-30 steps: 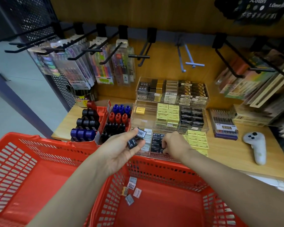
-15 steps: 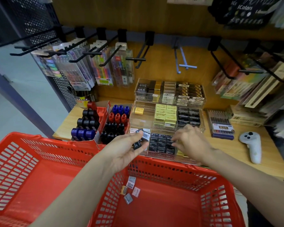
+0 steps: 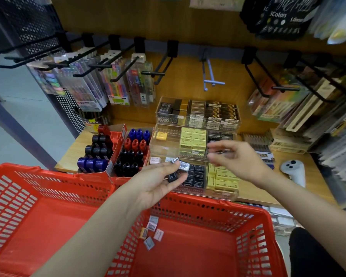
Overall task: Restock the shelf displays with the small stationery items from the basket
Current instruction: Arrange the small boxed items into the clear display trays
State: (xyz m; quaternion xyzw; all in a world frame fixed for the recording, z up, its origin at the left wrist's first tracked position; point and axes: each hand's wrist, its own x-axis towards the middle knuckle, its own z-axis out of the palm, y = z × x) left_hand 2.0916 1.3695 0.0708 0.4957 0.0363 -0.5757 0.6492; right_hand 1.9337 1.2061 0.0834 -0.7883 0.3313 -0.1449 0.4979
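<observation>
Fingers [image 3: 173, 170] of my left hand [image 3: 156, 184] pinch two small black erasers [image 3: 178, 170] over the near tray [image 3: 224, 193]; my right hand [image 3: 238, 158] has lifted away from the black row, fingers apart and empty, so one went in. Four more [image 3: 151, 231] lie in the basket [image 3: 48, 216]

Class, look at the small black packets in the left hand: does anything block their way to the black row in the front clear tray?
Nothing visible does. The left hand holds the black packets right beside the black row; the right hand hovers above, to the right.
</observation>
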